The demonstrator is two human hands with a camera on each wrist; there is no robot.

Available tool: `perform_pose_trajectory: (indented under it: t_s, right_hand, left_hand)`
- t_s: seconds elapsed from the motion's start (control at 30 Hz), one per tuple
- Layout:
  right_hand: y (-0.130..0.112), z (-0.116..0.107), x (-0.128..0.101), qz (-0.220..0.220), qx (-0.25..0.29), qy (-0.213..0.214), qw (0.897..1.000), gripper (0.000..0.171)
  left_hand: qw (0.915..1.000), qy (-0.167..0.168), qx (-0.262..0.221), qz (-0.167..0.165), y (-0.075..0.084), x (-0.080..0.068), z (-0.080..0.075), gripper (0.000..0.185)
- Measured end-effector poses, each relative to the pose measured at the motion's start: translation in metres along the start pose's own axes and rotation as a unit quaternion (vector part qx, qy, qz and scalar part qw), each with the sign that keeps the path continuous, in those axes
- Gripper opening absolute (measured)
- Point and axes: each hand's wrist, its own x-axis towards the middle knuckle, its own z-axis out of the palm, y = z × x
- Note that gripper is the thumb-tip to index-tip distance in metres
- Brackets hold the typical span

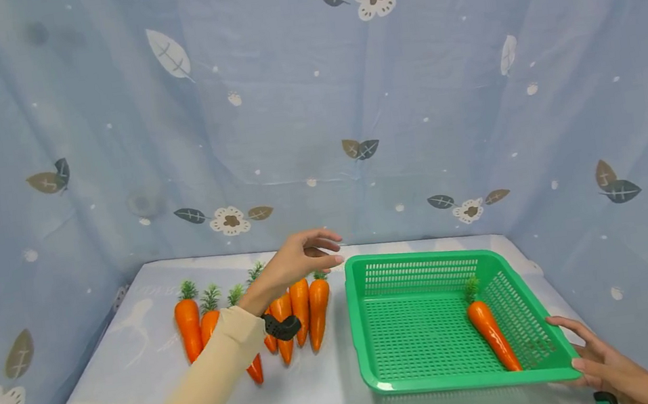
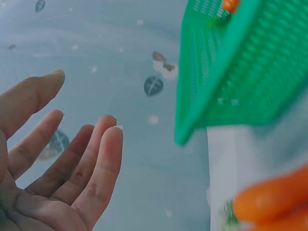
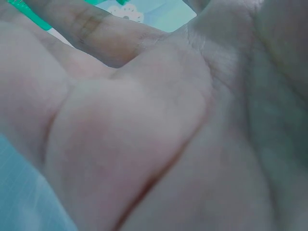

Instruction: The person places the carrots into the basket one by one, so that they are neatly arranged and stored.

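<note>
A green plastic basket (image 1: 428,389) stands on the right half of the table, with one orange carrot (image 1: 491,333) lying inside along its right side. My right hand (image 1: 606,363) holds the basket's near right corner, thumb and fingertips at the rim. Above the table, just left of the basket's far left corner, my left hand (image 1: 305,255) is raised, its fingers loosely bent and nothing in them. The left wrist view shows that same palm (image 2: 53,192) bare. Under my left forearm lie several carrots (image 1: 319,312) with green tops, partly covered by the sleeve.
A pale cloth covers the table (image 1: 121,386). Blue curtains (image 1: 286,98) printed with leaves and flowers hang behind it and at both sides. Another carrot (image 1: 187,322) lies at the left end of the row.
</note>
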Motion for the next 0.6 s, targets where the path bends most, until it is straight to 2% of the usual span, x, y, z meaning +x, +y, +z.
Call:
perform_pose_trajectory:
  t_s: [0.27,0.5,0.6]
  right_hand:
    - [0.003,0.000,0.002,-0.018,0.015,-0.030,0.999,0.059]
    - [0.003,0.000,0.002,-0.042,0.058,-0.087,0.994,0.064]
    - [0.003,0.000,0.002,-0.046,0.065,-0.097,0.992,0.064]
  left_hand:
    - [0.9977,0.041,0.050,-0.020,-0.014,-0.035,-0.034,0.040]
    - [0.9955,0.064,0.059,-0.036,-0.030,-0.070,-0.060,0.044]
    - [0.9932,0.081,0.068,-0.049,-0.038,-0.085,-0.073,0.046]
